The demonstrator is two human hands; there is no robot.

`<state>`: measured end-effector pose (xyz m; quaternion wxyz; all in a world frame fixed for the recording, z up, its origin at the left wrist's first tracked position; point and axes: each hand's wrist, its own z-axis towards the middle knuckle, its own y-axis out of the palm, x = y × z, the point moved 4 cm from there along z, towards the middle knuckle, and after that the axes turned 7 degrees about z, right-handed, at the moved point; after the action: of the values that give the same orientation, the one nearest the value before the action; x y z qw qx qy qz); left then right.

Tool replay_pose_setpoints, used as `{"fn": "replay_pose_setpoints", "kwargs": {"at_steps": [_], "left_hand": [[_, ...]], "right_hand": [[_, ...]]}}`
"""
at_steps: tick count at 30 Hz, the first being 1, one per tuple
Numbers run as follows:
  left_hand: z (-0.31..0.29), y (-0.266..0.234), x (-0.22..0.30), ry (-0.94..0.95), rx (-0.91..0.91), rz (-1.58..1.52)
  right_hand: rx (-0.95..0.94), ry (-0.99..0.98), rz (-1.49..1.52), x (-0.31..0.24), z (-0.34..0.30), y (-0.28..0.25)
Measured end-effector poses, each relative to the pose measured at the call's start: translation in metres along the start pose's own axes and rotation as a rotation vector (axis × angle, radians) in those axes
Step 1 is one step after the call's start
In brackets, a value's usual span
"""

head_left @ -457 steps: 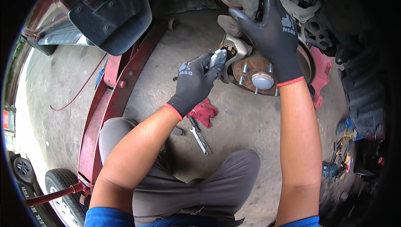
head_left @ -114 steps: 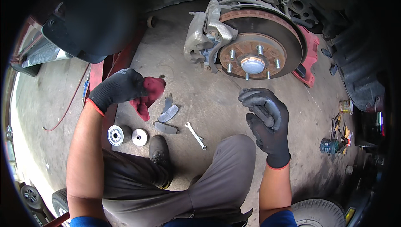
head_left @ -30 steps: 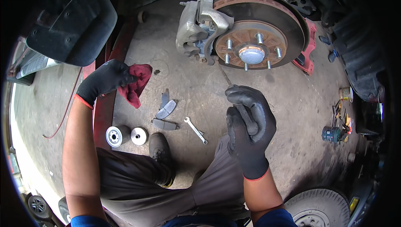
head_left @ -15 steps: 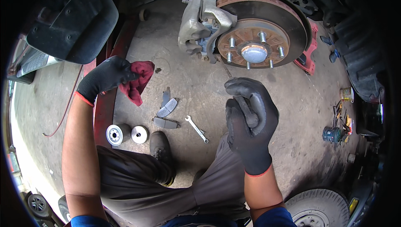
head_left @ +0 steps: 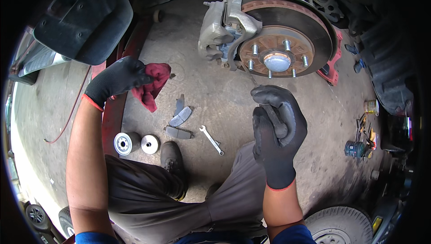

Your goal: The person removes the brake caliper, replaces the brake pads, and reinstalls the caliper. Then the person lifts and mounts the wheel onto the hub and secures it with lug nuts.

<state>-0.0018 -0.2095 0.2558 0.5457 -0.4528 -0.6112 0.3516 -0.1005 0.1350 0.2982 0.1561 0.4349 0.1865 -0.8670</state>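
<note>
My left hand (head_left: 119, 80), in a black glove, pinches a crumpled red rag (head_left: 152, 87) out over the floor at the left. My right hand (head_left: 280, 132), gloved alike, is curled with the palm upward, in front of the brake disc (head_left: 294, 28). Across its palm, fingers closed about it, lies a short dark rod-like piece with a thick rounded end (head_left: 277, 123); its exact kind I cannot make out. Beyond the hands, a grey brake caliper (head_left: 215, 33) sits at the left edge of the disc, whose rusty hub has several bare studs. Neither hand touches them.
On the concrete floor lie several brake pads (head_left: 180, 117), a combination wrench (head_left: 211, 140), an oil filter (head_left: 125, 144) and a round metal piece (head_left: 150, 144). A red jack stand (head_left: 331, 69) is behind the disc. Cans and tools (head_left: 354, 149) stand right; a tyre (head_left: 339, 224) lies lower right.
My view has shifted slightly, so the disc and caliper appear a little lower and further right. Both hands keep their holds; the right sits slightly further right in view.
</note>
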Motion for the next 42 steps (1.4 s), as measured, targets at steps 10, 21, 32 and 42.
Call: {"fn": "replay_pose_setpoints", "kwargs": {"at_steps": [10, 21, 32, 42], "left_hand": [[-0.004, 0.0, 0.001, -0.134, -0.201, 0.197], [-0.001, 0.003, -0.009, 0.105, 0.009, 0.248], [0.0, -0.001, -0.009, -0.156, 0.006, -0.048], [0.006, 0.003, -0.009, -0.228, -0.197, 0.2]], "right_hand": [[-0.049, 0.102, 0.07, 0.006, -0.001, 0.001], [-0.042, 0.074, -0.064, 0.008, 0.003, 0.007], [0.025, 0.11, -0.013, 0.006, 0.001, 0.007], [-0.029, -0.013, -0.078, 0.002, 0.001, 0.004]]}}
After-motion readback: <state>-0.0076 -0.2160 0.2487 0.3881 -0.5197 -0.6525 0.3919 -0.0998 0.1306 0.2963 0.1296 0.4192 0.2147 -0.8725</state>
